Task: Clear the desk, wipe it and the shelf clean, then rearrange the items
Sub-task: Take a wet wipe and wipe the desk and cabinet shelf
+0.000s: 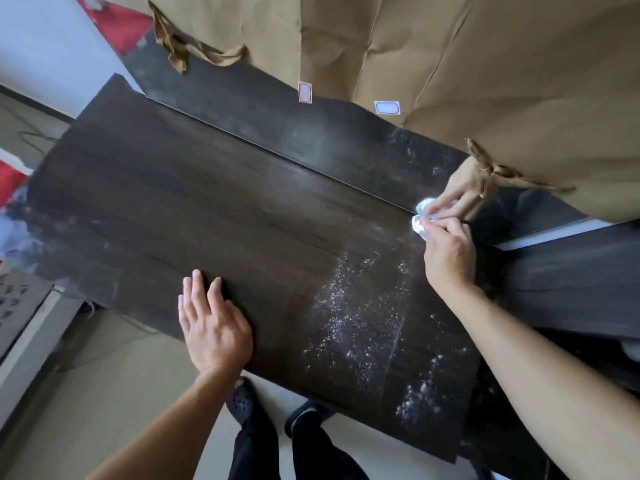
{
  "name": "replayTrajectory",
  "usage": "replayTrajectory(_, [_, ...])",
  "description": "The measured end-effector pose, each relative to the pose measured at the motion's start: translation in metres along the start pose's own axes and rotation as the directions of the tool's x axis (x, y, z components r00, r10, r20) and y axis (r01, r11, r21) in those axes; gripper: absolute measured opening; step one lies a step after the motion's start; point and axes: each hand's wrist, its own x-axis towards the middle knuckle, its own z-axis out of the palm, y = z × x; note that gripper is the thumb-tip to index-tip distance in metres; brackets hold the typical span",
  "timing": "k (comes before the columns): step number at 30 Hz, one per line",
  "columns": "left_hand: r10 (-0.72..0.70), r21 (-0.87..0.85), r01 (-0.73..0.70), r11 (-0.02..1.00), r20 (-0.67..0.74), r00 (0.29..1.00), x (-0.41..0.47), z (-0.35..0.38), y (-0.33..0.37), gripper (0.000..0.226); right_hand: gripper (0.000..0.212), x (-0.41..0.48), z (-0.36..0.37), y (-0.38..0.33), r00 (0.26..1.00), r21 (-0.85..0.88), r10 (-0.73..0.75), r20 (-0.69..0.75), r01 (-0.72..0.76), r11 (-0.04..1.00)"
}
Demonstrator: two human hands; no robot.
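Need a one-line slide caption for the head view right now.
Right hand grips a white cloth at the back edge of the dark desk; left hand rests flat on it.

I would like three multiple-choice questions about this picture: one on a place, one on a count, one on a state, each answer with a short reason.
1. Where is the crumpled white cloth?
A. At the back right of the dark wooden desk
B. At the desk's front left corner
C. On the floor

2. How many small bordered labels show on the brown paper bags?
A. One
B. Two
C. Four

3. How is the left hand?
A. It grips the cloth
B. It is a fist in the air
C. It lies flat on the desk

Answers: 1 A, the right hand holds the cloth there; 2 B, a red-bordered label and a blue-bordered label; 3 C, its fingers are straight on the wood.
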Motion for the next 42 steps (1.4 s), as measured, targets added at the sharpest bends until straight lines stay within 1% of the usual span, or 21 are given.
replayTrajectory(3, [-0.004, 0.006, 0.004, 1.000, 0.002, 1.000, 0.000, 0.000, 0.000, 0.044, 0.016, 0.004, 0.010, -0.039, 0.994, 0.049, 0.109, -0.004, -0.109, 0.993])
replayTrajectory(6, [-0.002, 0.016, 0.002, 1.000, -0.011, 1.000, 0.000, 0.000, 0.000, 0.045, 0.020, -0.015, 0.011, -0.071, 0.990, 0.088, -0.056, 0.129, 0.045, 0.995])
replayTrajectory(8, [0.002, 0.018, -0.002, 1.000, -0.008, 1.000, 0.000, 0.000, 0.000, 0.045, 0.015, -0.041, -0.007, -0.080, 0.925, 0.174, -0.206, 0.318, 0.157, 0.972])
replayTrajectory(9, [0.005, 0.019, -0.005, 1.000, -0.008, 1.000, 0.000, -0.001, 0.000, 0.045, 0.012, -0.051, -0.021, -0.083, 0.831, 0.230, -0.255, 0.495, 0.157, 0.960])
replayTrajectory(11, [0.009, 0.020, -0.009, 1.000, -0.015, 1.000, 0.000, -0.001, 0.001, 0.044, 0.015, -0.051, -0.048, -0.087, 0.458, 0.244, -0.247, 0.854, 0.068, 0.967])
replayTrajectory(12, [0.007, 0.019, -0.007, 1.000, -0.015, 1.000, 0.000, -0.001, 0.001, 0.044, 0.016, -0.042, -0.052, -0.086, 0.353, 0.247, -0.236, 0.905, 0.015, 0.969])
replayTrajectory(13, [0.006, 0.018, -0.006, 1.000, -0.011, 1.000, 0.000, -0.001, 0.001, 0.043, 0.016, -0.030, -0.049, -0.084, 0.416, 0.259, -0.220, 0.882, -0.039, 0.965])
replayTrajectory(15, [0.005, 0.018, -0.005, 1.000, -0.010, 1.000, 0.000, -0.001, 0.000, 0.043, 0.017, 0.000, -0.028, -0.078, 0.807, 0.227, -0.098, 0.582, -0.045, 0.973])
replayTrajectory(16, [0.004, 0.019, -0.004, 1.000, -0.014, 1.000, 0.001, -0.001, -0.001, 0.043, 0.019, 0.013, -0.016, -0.078, 0.922, 0.170, -0.045, 0.385, -0.023, 0.985])
replayTrajectory(18, [0.009, 0.019, -0.009, 1.000, -0.022, 1.000, 0.000, -0.001, -0.001, 0.041, 0.020, 0.025, 0.008, -0.085, 0.983, 0.085, 0.005, 0.184, -0.021, 0.996])
replayTrajectory(23, [0.028, 0.021, -0.028, 0.999, -0.039, 0.999, 0.001, 0.001, -0.001, 0.040, 0.020, -0.012, 0.031, -0.105, 0.965, 0.128, -0.195, 0.176, 0.174, 0.976])
replayTrajectory(26, [0.035, 0.017, -0.034, 0.999, -0.029, 0.999, 0.000, -0.002, 0.000, 0.041, 0.021, -0.068, 0.005, -0.107, 0.844, 0.247, -0.399, 0.360, 0.326, 0.912])
replayTrajectory(27, [0.031, 0.019, -0.031, 0.999, -0.027, 0.999, 0.000, -0.003, 0.000, 0.041, 0.020, -0.082, -0.010, -0.109, 0.755, 0.299, -0.452, 0.475, 0.345, 0.890])
replayTrajectory(30, [0.031, 0.020, -0.031, 0.999, -0.032, 0.999, 0.000, -0.002, -0.001, 0.041, 0.014, -0.071, -0.039, -0.116, 0.320, 0.328, -0.367, 0.874, 0.169, 0.929])
replayTrajectory(31, [0.033, 0.020, -0.032, 0.999, -0.032, 0.999, 0.000, -0.002, -0.002, 0.041, 0.016, -0.054, -0.039, -0.115, 0.272, 0.328, -0.340, 0.900, 0.092, 0.940])
replayTrajectory(32, [0.033, 0.020, -0.032, 0.999, -0.032, 0.999, 0.000, -0.002, -0.002, 0.041, 0.017, -0.034, -0.034, -0.113, 0.352, 0.327, -0.317, 0.880, 0.033, 0.944])
replayTrajectory(33, [0.032, 0.020, -0.031, 0.999, -0.032, 0.999, 0.001, -0.002, -0.002, 0.041, 0.017, -0.013, -0.026, -0.108, 0.524, 0.300, -0.252, 0.814, -0.009, 0.954])
replayTrajectory(35, [0.028, 0.018, -0.028, 0.999, -0.033, 0.999, 0.001, -0.002, -0.002, 0.041, 0.021, 0.022, -0.007, -0.099, 0.868, 0.175, -0.076, 0.491, -0.013, 0.984])
replayTrajectory(36, [0.028, 0.018, -0.028, 0.999, -0.031, 0.999, 0.001, -0.002, -0.002, 0.041, 0.024, 0.032, 0.003, -0.095, 0.933, 0.102, -0.006, 0.359, -0.033, 0.994])
replayTrajectory(38, [0.031, 0.018, -0.030, 0.999, -0.030, 0.999, 0.001, -0.001, -0.001, 0.040, 0.024, 0.035, 0.023, -0.098, 0.972, 0.041, 0.026, 0.234, -0.036, 0.999])
replayTrajectory(42, [0.041, 0.023, -0.040, 0.999, -0.035, 0.999, 0.001, 0.000, -0.003, 0.040, 0.029, -0.009, 0.037, -0.113, 0.960, 0.115, -0.206, 0.189, 0.187, 0.976])
